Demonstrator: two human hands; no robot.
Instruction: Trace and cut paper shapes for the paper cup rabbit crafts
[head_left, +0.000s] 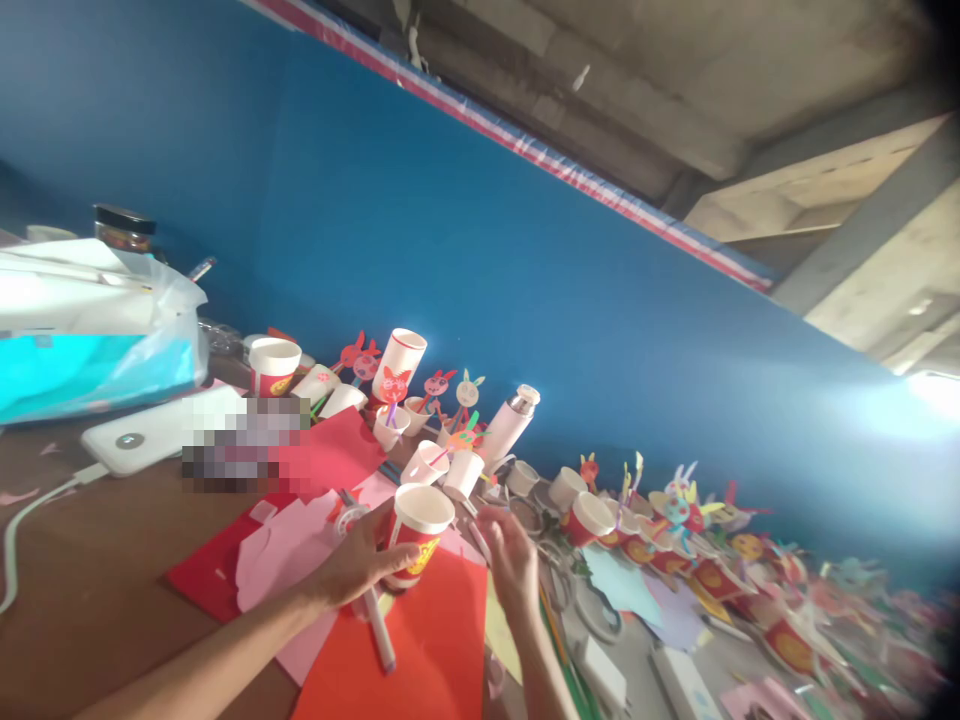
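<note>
- Orange-red paper lies closest, running off the near edge of the table between the person's forearms.
- Left hand: wrapped around a red-and-white paper cup, thumb across its yellow mark, with the cup's open mouth facing up at the far end of the orange-red paper.
- Right hand: raised just to the right of the cup, well clear of it, fingers bent; from where I stand I can't tell whether they pinch anything.
- Just below the cup, a white marker lies slantwise on the orange-red paper.
- Pink paper and a red sheet spread out to the left and behind.
- Farther left sit a white power bank with its cable, then a clear plastic bag and a black-lidded jar.
- Past the hands, small white cups carry paper animal faces on sticks, with a pale pink flask leaning in the view beside them.
- Off to the right, light blue paper and a purple sheet lie before more cups and cutouts, blurring toward the far end.
- Behind everything stands a blue wall.
</note>
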